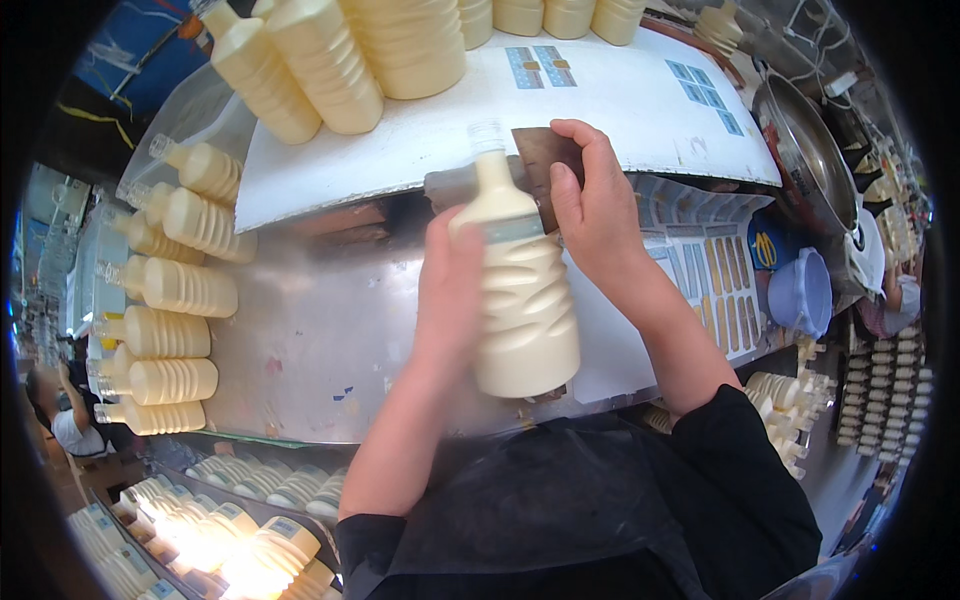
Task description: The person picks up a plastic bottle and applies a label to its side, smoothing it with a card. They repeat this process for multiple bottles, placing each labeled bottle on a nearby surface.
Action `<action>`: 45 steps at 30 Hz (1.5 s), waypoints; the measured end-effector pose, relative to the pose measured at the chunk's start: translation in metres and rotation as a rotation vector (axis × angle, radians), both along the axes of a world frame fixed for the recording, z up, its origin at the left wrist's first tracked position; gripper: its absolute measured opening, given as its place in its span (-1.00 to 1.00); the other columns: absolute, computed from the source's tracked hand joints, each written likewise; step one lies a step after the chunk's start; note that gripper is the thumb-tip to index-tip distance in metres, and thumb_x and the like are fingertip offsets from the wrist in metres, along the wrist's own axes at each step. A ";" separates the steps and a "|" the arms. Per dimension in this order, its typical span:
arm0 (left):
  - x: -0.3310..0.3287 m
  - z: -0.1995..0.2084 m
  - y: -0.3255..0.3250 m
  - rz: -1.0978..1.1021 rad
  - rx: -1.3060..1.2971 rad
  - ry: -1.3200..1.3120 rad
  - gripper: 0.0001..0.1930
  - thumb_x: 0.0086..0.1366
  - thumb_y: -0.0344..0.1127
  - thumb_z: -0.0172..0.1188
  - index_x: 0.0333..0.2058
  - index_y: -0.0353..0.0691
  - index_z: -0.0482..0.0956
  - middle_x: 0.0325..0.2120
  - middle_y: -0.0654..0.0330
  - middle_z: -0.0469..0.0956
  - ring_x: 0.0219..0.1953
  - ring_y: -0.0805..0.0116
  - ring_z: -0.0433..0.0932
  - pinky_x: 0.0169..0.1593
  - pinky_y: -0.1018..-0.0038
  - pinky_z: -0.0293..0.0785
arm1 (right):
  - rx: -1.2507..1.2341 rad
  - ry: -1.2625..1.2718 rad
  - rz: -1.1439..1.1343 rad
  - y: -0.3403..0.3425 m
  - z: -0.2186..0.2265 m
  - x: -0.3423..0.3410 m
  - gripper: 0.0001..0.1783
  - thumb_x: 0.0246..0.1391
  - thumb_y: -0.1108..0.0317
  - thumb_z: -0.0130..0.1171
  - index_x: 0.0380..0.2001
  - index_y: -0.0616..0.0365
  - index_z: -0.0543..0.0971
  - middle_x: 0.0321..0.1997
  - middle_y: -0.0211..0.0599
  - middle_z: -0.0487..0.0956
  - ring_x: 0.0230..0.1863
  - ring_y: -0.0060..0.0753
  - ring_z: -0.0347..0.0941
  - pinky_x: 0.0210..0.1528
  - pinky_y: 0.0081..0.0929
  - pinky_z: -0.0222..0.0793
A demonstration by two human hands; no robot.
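In the head view, one cream ribbed plastic bottle is apparently being worked at its grey-blue band between the fingers of the left hand and right hand, steadying being called for next, though whether it or one flat brown piece is gripped cannot be told, two blue labels lying beyond.

Open counter stretches left of the held bottle, bounded by a row of cream bottles and, behind, a white board; a basin obstructs the right.
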State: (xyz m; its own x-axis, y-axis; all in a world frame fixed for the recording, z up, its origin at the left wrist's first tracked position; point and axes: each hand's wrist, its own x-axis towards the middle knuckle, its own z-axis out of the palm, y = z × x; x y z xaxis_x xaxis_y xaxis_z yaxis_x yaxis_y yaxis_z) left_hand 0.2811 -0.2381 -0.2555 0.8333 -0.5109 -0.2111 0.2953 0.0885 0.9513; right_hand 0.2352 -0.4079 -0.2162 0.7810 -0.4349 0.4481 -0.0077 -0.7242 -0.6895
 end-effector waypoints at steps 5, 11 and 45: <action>-0.003 -0.003 0.003 0.025 0.004 -0.068 -0.52 0.59 -0.07 -0.09 0.31 -0.25 0.30 0.10 0.04 0.48 0.12 0.31 0.46 0.23 0.36 0.37 | 0.069 -0.100 -0.006 -0.009 -0.023 0.002 -0.56 0.26 0.45 0.07 0.20 0.14 0.37 0.16 0.01 0.48 0.16 0.13 0.47 0.19 -0.09 0.40; -0.010 0.010 0.008 0.155 0.288 -0.410 -0.38 0.48 -0.17 0.05 0.41 -0.28 0.20 0.25 -0.10 0.31 0.21 0.09 0.41 0.27 0.23 0.36 | 0.067 -0.157 0.010 -0.015 -0.028 0.001 -0.55 0.24 0.47 0.10 0.19 0.13 0.36 0.15 0.01 0.47 0.16 0.16 0.46 0.20 -0.07 0.40; -0.060 0.034 0.008 -0.015 0.593 -0.737 -0.08 0.26 -0.21 0.33 0.42 -0.40 -0.04 0.36 -0.33 0.12 0.29 -0.37 0.31 0.26 0.01 0.35 | 0.002 0.079 0.146 0.052 0.039 0.015 -0.65 0.43 0.33 -0.15 0.17 0.28 0.31 0.13 0.17 0.40 0.06 0.32 0.43 0.15 0.01 0.35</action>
